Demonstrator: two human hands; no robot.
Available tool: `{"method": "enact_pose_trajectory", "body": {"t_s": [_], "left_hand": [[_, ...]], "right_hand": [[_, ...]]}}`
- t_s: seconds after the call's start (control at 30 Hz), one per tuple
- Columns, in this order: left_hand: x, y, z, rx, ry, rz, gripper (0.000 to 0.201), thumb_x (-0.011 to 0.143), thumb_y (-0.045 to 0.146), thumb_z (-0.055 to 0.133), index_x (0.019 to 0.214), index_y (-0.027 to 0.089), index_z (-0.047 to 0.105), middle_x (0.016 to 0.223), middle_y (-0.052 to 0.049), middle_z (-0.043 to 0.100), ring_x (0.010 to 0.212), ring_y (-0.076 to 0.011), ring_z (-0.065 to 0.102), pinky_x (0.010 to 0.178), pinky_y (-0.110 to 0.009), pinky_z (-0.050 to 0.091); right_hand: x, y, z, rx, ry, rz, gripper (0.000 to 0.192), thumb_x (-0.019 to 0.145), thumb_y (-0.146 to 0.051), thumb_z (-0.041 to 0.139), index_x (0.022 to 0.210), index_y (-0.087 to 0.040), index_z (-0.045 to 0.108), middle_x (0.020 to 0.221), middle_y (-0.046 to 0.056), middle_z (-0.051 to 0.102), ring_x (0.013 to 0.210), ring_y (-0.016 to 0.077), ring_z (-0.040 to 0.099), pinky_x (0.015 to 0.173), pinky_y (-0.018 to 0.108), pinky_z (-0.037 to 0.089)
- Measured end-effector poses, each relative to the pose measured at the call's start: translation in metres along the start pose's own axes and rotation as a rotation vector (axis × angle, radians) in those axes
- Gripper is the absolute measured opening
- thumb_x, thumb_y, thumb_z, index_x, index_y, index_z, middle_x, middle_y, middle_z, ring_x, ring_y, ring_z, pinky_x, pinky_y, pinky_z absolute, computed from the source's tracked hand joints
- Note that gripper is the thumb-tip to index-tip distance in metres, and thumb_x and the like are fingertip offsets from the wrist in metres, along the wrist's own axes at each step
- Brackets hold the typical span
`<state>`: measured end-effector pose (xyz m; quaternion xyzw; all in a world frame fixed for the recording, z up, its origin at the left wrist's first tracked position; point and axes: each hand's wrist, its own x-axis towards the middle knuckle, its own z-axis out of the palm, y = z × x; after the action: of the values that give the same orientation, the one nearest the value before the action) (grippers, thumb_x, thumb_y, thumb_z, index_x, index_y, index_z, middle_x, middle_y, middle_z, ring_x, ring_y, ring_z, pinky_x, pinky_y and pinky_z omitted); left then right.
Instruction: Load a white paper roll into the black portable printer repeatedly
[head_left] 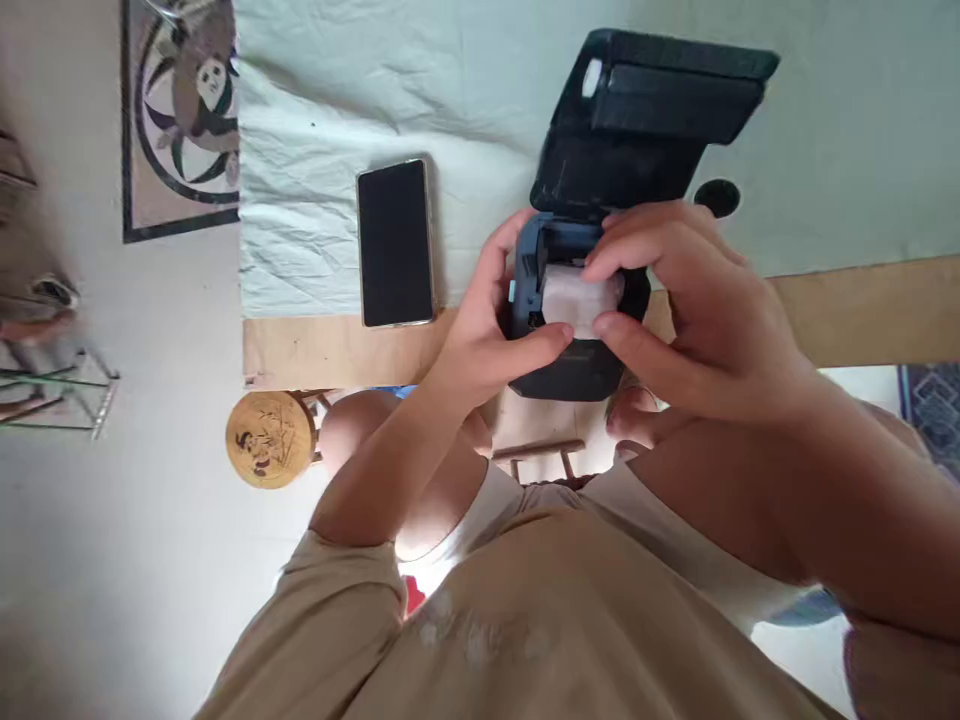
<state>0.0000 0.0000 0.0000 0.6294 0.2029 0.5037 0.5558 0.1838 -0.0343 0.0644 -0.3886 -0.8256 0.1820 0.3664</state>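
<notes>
You were seating a white paper roll (577,300) into the open bay of a small dark printer (577,350), which sat at the near edge of the surface (345,350), half over the wooden border where the pale cloth (337,120) ends. Your left hand (487,330) gripped the printer's left side, thumb laid across its near face. Your right hand (697,310) was curled over the right side, fingertips pressing on the roll. Both hands were closed on the printer, neither spread wide.

The lid (645,110) stood hinged back, tilted toward the far right. The printer's long axis appeared to run near to far, its open bay facing up toward you. The roll lay crosswise, its axis left to right.

By my judgement the loading was nearly finished; the next move would call for squaring the roll in the bay, then bringing the lid down.

A dark phone (395,243) lay face up to the left, well apart.
</notes>
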Motion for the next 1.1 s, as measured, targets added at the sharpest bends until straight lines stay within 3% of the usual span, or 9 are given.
{"method": "enact_pose_trajectory", "body": {"t_s": [0.2, 0.4, 0.6, 0.8, 1.0, 1.1], "left_hand": [[0.0, 0.002, 0.002, -0.021, -0.025, -0.013, 0.084, 0.057, 0.033, 0.077, 0.13, 0.022, 0.035, 0.111, -0.006, 0.056, 0.089, -0.0133, 0.058, 0.072, -0.023, 0.052], [0.0, 0.003, 0.002, -0.024, -0.048, -0.045, 0.087, 0.057, 0.036, 0.077, 0.131, 0.027, 0.032, 0.116, -0.004, 0.054, 0.095, -0.0149, 0.058, 0.075, -0.025, 0.052], [0.0, 0.013, 0.005, -0.007, 0.018, -0.169, 0.063, 0.071, 0.035, 0.068, 0.124, 0.026, 0.037, 0.109, -0.002, 0.053, 0.097, -0.0118, 0.056, 0.083, -0.024, 0.048], [0.001, 0.013, 0.004, -0.001, 0.031, -0.207, 0.07, 0.064, 0.039, 0.073, 0.122, 0.027, 0.035, 0.11, -0.002, 0.053, 0.097, -0.0137, 0.055, 0.082, -0.027, 0.048], [-0.001, 0.01, 0.003, 0.013, -0.007, -0.169, 0.077, 0.061, 0.038, 0.075, 0.125, 0.028, 0.032, 0.113, -0.003, 0.051, 0.094, -0.0142, 0.056, 0.079, -0.027, 0.048], [-0.001, 0.009, 0.004, 0.035, 0.005, -0.144, 0.083, 0.06, 0.041, 0.075, 0.129, 0.029, 0.029, 0.114, -0.004, 0.05, 0.09, -0.014, 0.056, 0.073, -0.026, 0.047]], "right_hand": [[-0.001, 0.003, -0.002, -0.057, 0.021, -0.014, 0.021, 0.082, -0.023, 0.053, 0.103, -0.021, 0.048, 0.107, 0.004, 0.055, 0.11, 0.0187, 0.053, 0.093, 0.04, 0.047], [-0.001, 0.005, -0.005, -0.057, -0.076, -0.008, 0.025, 0.085, -0.025, 0.05, 0.11, -0.021, 0.048, 0.116, 0.007, 0.05, 0.12, 0.0191, 0.047, 0.1, 0.041, 0.045], [-0.002, 0.005, -0.004, -0.036, -0.143, -0.054, 0.026, 0.085, -0.031, 0.051, 0.11, -0.024, 0.047, 0.116, 0.005, 0.05, 0.124, 0.0204, 0.042, 0.113, 0.048, 0.035], [-0.002, 0.006, -0.001, -0.042, -0.146, -0.071, 0.028, 0.084, -0.032, 0.053, 0.111, -0.026, 0.046, 0.118, 0.004, 0.049, 0.126, 0.0208, 0.04, 0.115, 0.048, 0.034], [-0.001, 0.007, -0.002, -0.031, -0.114, -0.108, 0.031, 0.083, -0.031, 0.054, 0.111, -0.019, 0.049, 0.117, 0.006, 0.051, 0.124, 0.0203, 0.043, 0.112, 0.047, 0.037], [-0.003, 0.007, -0.002, 0.063, 0.032, -0.046, 0.023, 0.082, -0.028, 0.053, 0.103, -0.018, 0.051, 0.108, 0.005, 0.055, 0.115, 0.0187, 0.05, 0.104, 0.046, 0.045]]}}
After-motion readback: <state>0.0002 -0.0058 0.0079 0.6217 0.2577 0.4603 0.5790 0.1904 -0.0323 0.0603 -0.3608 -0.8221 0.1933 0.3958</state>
